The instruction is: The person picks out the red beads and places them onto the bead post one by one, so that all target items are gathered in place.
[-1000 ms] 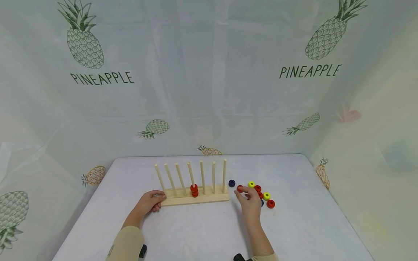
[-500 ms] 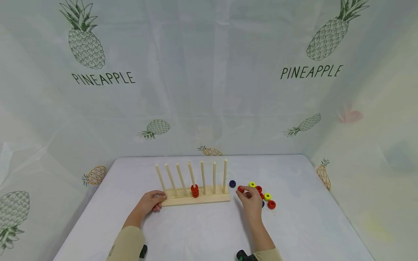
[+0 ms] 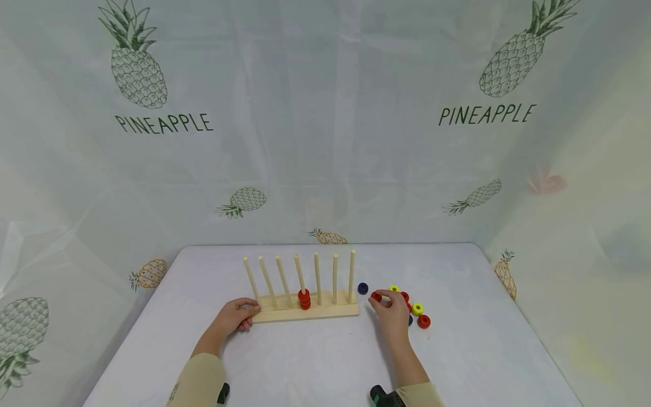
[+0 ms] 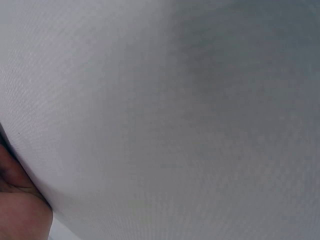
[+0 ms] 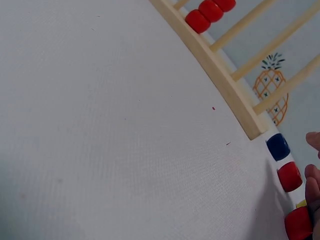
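A pale wooden peg abacus (image 3: 333,310) lies lengthwise on the table, with several upright pegs. Red beads (image 3: 304,299) are stacked on one of its middle pegs; three show in the right wrist view. My left hand (image 3: 234,315) grips the left end of the base, thumb on top. Only a bit of that hand shows in the left wrist view. To the right, my right hand (image 3: 393,316) hovers at a loose red bead (image 5: 290,176). Its fingertips (image 5: 313,172) sit just above that bead, thumb and finger apart.
A blue bead (image 3: 363,288) lies by the abacus's right end. Beyond the right hand are loose yellow (image 3: 417,309), red (image 3: 424,321) and blue beads, some partly covered. A pineapple-printed sheet (image 3: 325,141) hangs behind the table.
The view has drifted slightly, shifting everything a little right and down. Both hands keep nearly the same places: the left on the abacus, the right by the red bead.
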The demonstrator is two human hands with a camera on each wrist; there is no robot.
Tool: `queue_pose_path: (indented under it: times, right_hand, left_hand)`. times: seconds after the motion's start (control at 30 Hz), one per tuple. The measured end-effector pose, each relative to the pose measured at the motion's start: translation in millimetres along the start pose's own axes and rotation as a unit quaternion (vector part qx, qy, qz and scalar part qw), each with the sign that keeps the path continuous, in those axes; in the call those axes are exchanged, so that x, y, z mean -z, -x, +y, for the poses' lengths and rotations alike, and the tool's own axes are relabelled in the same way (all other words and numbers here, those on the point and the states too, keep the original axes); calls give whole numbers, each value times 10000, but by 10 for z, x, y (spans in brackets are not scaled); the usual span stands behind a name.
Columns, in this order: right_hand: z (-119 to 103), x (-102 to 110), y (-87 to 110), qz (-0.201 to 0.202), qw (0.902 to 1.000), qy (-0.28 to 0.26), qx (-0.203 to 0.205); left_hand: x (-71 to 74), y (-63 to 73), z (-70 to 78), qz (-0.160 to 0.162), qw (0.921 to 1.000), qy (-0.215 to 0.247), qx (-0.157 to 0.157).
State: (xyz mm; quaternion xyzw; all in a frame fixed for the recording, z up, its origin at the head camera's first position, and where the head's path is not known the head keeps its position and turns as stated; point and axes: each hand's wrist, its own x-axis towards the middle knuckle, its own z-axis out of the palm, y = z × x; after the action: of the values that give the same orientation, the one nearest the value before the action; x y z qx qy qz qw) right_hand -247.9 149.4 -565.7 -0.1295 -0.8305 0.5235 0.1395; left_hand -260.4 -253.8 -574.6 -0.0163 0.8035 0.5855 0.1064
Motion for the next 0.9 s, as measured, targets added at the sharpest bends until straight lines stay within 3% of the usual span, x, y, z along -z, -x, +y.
queue_pose_path:
  times: [0.9]
  right_hand:
    - [36, -121, -64, 356, 9967, 717, -126]
  left_hand:
    - [-14, 12, 13, 68, 9999, 30, 97]
